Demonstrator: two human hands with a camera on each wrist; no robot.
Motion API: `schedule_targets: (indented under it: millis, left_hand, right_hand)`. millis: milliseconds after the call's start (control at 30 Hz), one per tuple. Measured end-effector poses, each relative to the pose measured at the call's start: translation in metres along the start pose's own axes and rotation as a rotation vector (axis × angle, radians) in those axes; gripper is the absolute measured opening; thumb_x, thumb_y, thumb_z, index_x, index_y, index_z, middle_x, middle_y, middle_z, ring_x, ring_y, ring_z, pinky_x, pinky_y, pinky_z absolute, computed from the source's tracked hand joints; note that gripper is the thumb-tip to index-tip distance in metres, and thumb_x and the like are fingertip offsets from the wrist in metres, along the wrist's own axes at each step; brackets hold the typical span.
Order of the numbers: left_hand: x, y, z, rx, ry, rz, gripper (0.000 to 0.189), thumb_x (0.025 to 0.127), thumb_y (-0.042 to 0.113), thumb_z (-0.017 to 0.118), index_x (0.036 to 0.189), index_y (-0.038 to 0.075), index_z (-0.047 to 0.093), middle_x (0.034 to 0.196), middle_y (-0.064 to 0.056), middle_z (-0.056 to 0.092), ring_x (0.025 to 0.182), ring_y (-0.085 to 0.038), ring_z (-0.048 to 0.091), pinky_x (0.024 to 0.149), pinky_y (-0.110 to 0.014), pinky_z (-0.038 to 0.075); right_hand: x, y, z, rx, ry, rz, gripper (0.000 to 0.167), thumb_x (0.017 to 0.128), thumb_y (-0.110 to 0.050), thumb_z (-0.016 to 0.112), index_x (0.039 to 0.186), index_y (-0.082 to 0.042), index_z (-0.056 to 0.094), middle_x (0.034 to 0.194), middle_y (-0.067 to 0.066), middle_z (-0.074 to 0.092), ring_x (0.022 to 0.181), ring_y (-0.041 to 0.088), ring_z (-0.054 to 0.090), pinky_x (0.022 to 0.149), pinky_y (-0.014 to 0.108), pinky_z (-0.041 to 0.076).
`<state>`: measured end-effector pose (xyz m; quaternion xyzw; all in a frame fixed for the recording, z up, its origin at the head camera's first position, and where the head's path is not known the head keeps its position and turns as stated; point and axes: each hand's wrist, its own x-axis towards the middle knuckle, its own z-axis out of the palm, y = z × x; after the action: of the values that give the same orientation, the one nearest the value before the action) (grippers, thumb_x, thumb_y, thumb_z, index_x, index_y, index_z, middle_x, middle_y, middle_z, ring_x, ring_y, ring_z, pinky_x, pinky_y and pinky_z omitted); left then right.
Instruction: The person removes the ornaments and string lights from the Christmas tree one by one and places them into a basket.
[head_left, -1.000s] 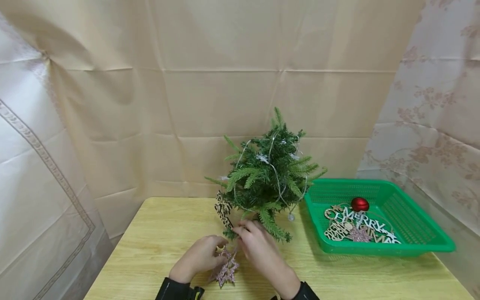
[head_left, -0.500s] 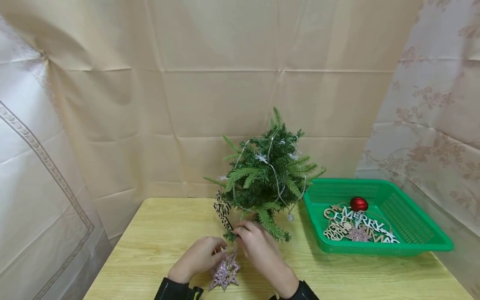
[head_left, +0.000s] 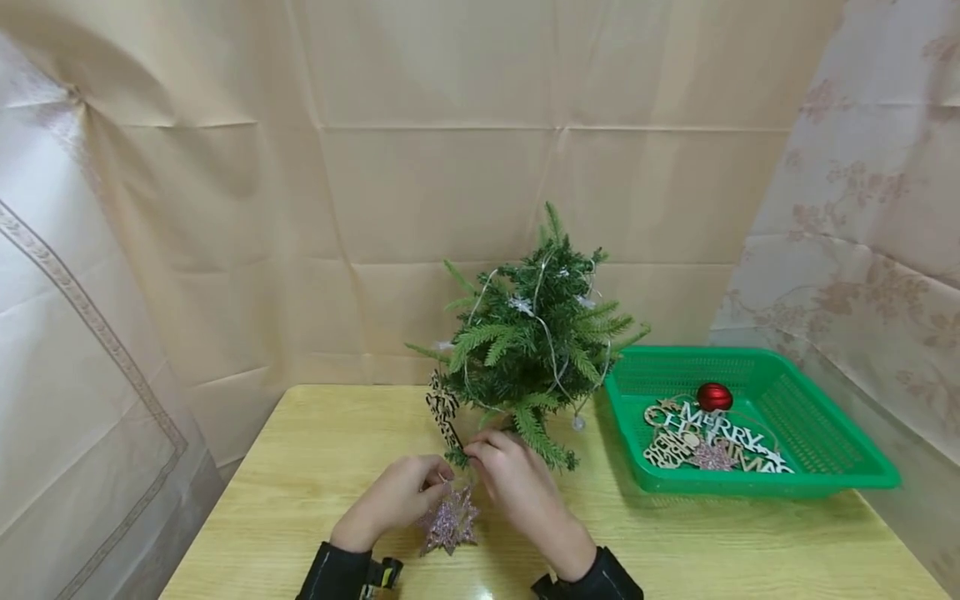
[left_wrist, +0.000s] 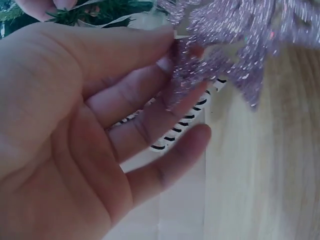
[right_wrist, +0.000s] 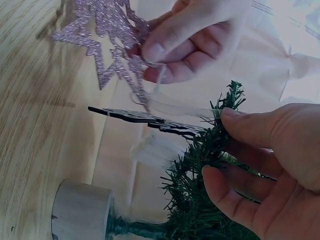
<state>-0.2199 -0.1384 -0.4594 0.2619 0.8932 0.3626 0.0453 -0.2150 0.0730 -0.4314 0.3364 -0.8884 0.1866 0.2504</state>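
A pink glittery star ornament (head_left: 452, 523) hangs low over the table in the head view. My left hand (head_left: 396, 502) pinches one of its points between thumb and fingers. From the star a pale ribbon loop (right_wrist: 182, 107) stretches across to my right hand (right_wrist: 272, 160), whose thumb and fingers pinch it at a green branch tip (right_wrist: 231, 95). That branch belongs to a small Christmas tree (head_left: 525, 342). Beside the right fingertips, a dark-edged lettered ornament (head_left: 442, 407) hangs from the tree's left side.
A green basket (head_left: 825, 479) stands to the right of the tree. Inside lie a red ball (head_left: 714, 397), wooden lettered ornaments (head_left: 671, 450) and another pink glittery ornament (head_left: 712, 456). White string lights (head_left: 551, 342) wind around the tree, whose pale round base (right_wrist: 82, 210) shows below.
The star has turned about, facing the camera more fully midway, and now sits slightly higher. Both hands stay at nearly the same place. The head view has tilted down a little.
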Motion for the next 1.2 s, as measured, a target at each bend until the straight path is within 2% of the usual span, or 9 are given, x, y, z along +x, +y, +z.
schedule_targets:
  millis: [167, 400, 667, 900, 1067, 1200]
  left_hand:
    - [0.003, 0.004, -0.006, -0.009, 0.036, 0.005, 0.012, 0.1, 0.011, 0.065, 0.11, 0.007, 0.071, 0.093, 0.002, 0.071, 0.083, -0.01, 0.066, 0.071, -0.029, 0.055]
    - [0.005, 0.007, -0.016, 0.02, 0.106, 0.027, 0.014, 0.101, 0.014, 0.064, 0.113, 0.008, 0.07, 0.096, 0.003, 0.071, 0.087, -0.01, 0.066, 0.079, -0.032, 0.056]
    - [-0.007, 0.007, -0.027, -0.029, 0.168, 0.014, 0.015, 0.1, 0.012, 0.065, 0.115, 0.009, 0.069, 0.097, 0.003, 0.072, 0.085, -0.009, 0.066, 0.074, -0.027, 0.056]
    - [-0.016, 0.006, -0.039, -0.026, 0.22, -0.004, 0.016, 0.101, 0.015, 0.065, 0.115, 0.01, 0.07, 0.095, 0.005, 0.071, 0.086, -0.009, 0.066, 0.077, -0.029, 0.056]
    - [-0.019, 0.007, -0.044, -0.022, 0.232, 0.011, 0.017, 0.101, 0.016, 0.066, 0.116, 0.012, 0.07, 0.096, 0.008, 0.072, 0.088, -0.008, 0.066, 0.081, -0.031, 0.056]
    - [-0.024, 0.006, -0.049, -0.033, 0.258, 0.032, 0.018, 0.102, 0.017, 0.065, 0.118, 0.012, 0.07, 0.1, 0.005, 0.073, 0.088, -0.008, 0.067, 0.08, -0.031, 0.057]
  right_hand:
    - [0.002, 0.0, -0.003, 0.02, -0.011, 0.018, 0.015, 0.088, -0.007, 0.078, 0.103, -0.009, 0.077, 0.105, 0.004, 0.073, 0.088, 0.016, 0.07, 0.073, 0.02, 0.058]
    - [0.01, 0.0, -0.005, 0.084, 0.05, 0.025, 0.015, 0.088, -0.003, 0.076, 0.102, -0.007, 0.076, 0.099, 0.006, 0.073, 0.08, 0.016, 0.069, 0.067, 0.014, 0.055]
    - [0.006, -0.001, -0.005, 0.117, 0.091, 0.028, 0.018, 0.088, -0.003, 0.076, 0.104, -0.008, 0.076, 0.097, 0.004, 0.072, 0.081, 0.014, 0.069, 0.069, 0.016, 0.056]
    - [0.006, -0.002, -0.005, 0.137, 0.101, 0.043, 0.017, 0.088, -0.004, 0.077, 0.104, -0.009, 0.076, 0.095, 0.002, 0.072, 0.08, 0.013, 0.068, 0.068, 0.019, 0.057]
    - [0.006, -0.002, -0.005, 0.169, 0.106, 0.05, 0.016, 0.089, -0.004, 0.076, 0.105, -0.009, 0.076, 0.094, 0.001, 0.071, 0.079, 0.012, 0.067, 0.068, 0.02, 0.057]
    - [0.006, -0.004, -0.006, 0.22, 0.1, 0.067, 0.015, 0.091, -0.007, 0.075, 0.106, -0.011, 0.076, 0.093, -0.001, 0.072, 0.079, 0.01, 0.065, 0.069, 0.02, 0.056]
